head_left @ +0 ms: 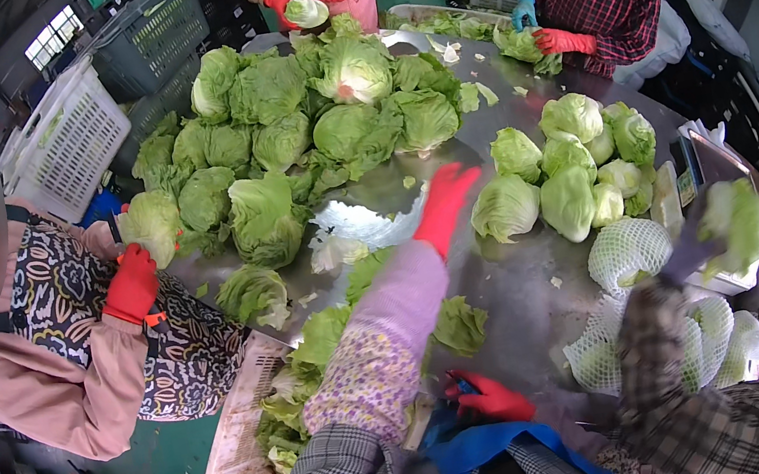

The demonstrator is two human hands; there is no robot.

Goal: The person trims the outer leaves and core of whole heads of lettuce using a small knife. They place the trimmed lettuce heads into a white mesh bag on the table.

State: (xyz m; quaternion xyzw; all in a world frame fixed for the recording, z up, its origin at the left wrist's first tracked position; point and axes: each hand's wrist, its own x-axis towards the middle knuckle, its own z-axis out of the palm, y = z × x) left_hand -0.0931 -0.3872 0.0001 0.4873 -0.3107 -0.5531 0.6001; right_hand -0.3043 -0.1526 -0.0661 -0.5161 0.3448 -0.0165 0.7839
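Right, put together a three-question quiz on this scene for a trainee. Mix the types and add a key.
1. Which of the camera wearer's hands reaches out over the metal table: the left hand or the right hand?
2. True or false: the pale pink crate at the lower left holds no greenery.
3. What colour is the netting just nearer than the right-hand lettuce pile?
a) white
b) red
c) black

Key:
1. The left hand; its gloved fingers stretch out over the table.
2. False; green leaves lie in it.
3. a) white
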